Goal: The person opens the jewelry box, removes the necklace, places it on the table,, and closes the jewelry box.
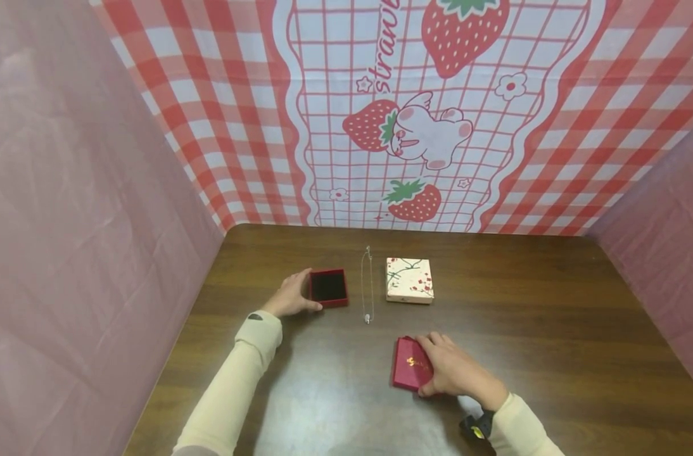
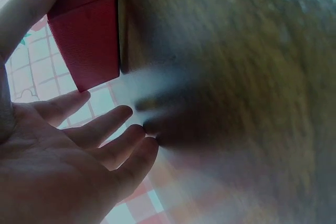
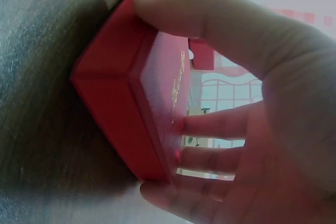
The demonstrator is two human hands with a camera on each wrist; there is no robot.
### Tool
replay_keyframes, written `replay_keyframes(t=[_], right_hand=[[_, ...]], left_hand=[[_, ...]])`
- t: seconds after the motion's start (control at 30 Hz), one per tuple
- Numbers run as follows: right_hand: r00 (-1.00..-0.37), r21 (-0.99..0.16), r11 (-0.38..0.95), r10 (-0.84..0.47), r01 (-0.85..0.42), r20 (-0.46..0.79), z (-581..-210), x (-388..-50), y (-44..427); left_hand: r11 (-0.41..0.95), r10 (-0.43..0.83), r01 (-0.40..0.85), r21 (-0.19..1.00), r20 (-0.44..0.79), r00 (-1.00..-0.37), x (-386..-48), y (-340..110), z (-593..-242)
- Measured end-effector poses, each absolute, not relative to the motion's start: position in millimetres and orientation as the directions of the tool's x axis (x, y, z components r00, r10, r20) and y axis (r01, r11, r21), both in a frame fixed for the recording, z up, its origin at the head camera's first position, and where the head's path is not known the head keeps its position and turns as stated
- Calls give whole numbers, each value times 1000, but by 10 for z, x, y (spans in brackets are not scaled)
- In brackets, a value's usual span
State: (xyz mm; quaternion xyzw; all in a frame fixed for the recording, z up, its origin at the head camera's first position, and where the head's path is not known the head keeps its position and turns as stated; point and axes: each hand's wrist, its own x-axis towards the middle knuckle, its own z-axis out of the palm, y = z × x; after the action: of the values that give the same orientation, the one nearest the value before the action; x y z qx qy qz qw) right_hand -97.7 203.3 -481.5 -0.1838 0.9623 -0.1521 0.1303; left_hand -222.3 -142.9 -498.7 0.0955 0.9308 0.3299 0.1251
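Lying twelve-to-six: thin silver-chain necklace, three o'clock from nearer left hand, half-spread, pinching red cardboard box; right hand, half-spread, gripping gold-lettered red lid.

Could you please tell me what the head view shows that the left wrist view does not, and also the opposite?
Only the head view: the necklace, the patterned box, the right hand holding the gold-marked red piece, and the black inside of the open red box.
Only the left wrist view: the palm side of the left hand.
Both: the left hand touching the open red box, the brown table and the checked cloth.
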Motion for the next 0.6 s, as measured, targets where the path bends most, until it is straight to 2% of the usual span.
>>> replay_keyframes(t=[0.6], right_hand=[[-900, -396, 845, -426, -360, -92, -4834, -1071, 2010]], left_hand=[[755, 259, 93, 649, -165, -952, -2221, -1431, -5001]])
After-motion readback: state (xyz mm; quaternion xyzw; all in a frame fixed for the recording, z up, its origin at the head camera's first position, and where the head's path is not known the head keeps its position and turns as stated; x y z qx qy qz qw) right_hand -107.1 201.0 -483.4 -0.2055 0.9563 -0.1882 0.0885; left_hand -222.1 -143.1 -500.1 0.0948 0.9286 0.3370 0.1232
